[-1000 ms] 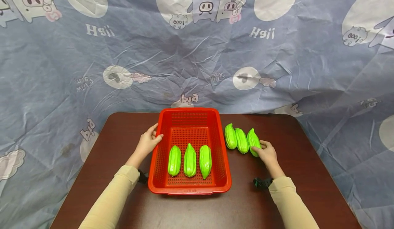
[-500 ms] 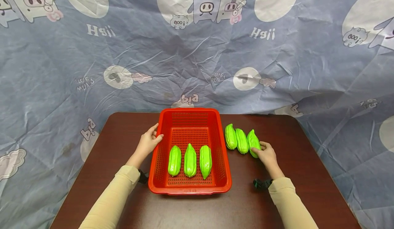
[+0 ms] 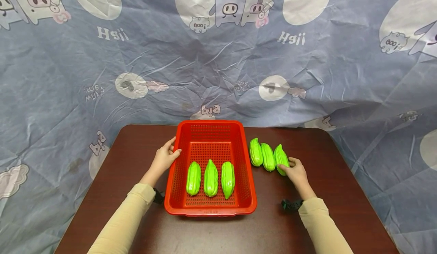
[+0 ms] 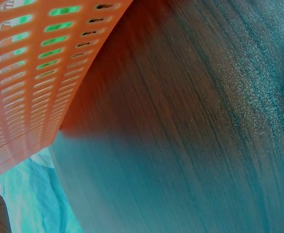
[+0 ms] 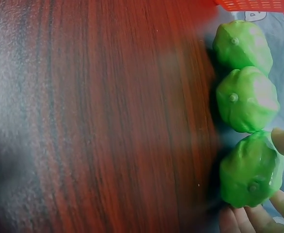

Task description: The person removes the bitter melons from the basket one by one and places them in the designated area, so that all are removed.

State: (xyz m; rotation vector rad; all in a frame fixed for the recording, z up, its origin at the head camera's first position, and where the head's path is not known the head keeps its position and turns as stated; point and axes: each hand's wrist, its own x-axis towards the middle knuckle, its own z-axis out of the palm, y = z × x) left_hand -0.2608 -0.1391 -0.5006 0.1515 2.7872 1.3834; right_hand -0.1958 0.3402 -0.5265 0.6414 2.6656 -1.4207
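Straight to the rightmost bitter gourd, lying on the table, R of everything, long axis running near-to-far, tip pointing away and canted a touch L. Held near its near end by the R hand, reaching fwd and L from the near R side: thumb on the L flank, fingers round the R, so narrow, abt gourd-wide; can't tell how firm. Sitting fwd-L of the palm, then, gripped across its width, not end-on. Just L of that, the middle bitter gourd, touching the held one or nearly, can't tell which; tight for the thumb, prob. Next L, the leftmost loose bitter gourd, just beside the R wall of the red basket. Reckoning on any path L as needing height: two gourds plus a raised rim in the way. Inside, in a row across the near half, three basket gourds, long axes near-to-far too, w/ perforated floor showing beyond. At the basket's L rim, the L hand, holding on, thumb over the edge, fingers outside; well apart from the loose gourds, so clearly worse placed than R. For room: tabletop R of the grip out to the R edge, plus more on the near side; tighter at the far edge, w/ printed cloth hanging behind.
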